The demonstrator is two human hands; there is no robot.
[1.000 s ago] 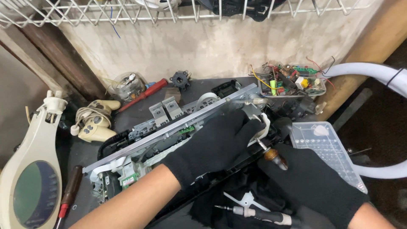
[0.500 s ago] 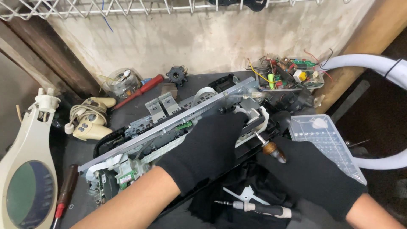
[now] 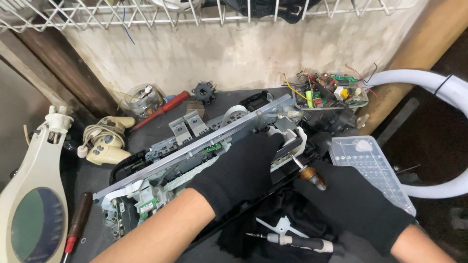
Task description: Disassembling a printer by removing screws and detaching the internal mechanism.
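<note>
A: Far left first?
B: Cream magnifier lamp at the left edge, red-tipped screwdriver just beside it, near. Beyond, a beige game controller wrapped in its own cord, a clear jar and a red-handled tool against the far wall.

A: Middle?
B: Opened printer mechanism lying slantwise across the dark bench, covers already off, metal rail and green boards bare. Still assembled along that rail, so judged partly stripped, with more left to undo. Left hand in a black glove, pressed flat on top of the mechanism, fingers curled over its far right end, bracing rather than gripping anything loose.

A: Right?
B: Right hand, also gloved, closed around a small wood-handled screwdriver, tip set into the right end of the mechanism just under the left fingers. Another slim screwdriver lying loose, near, on black cloth.

A: In the way?
B: Clear plastic tray close by the right wrist, a heap of circuit scraps further off, a white hose looping at the far right. Left fingers hiding the screw itself.
</note>
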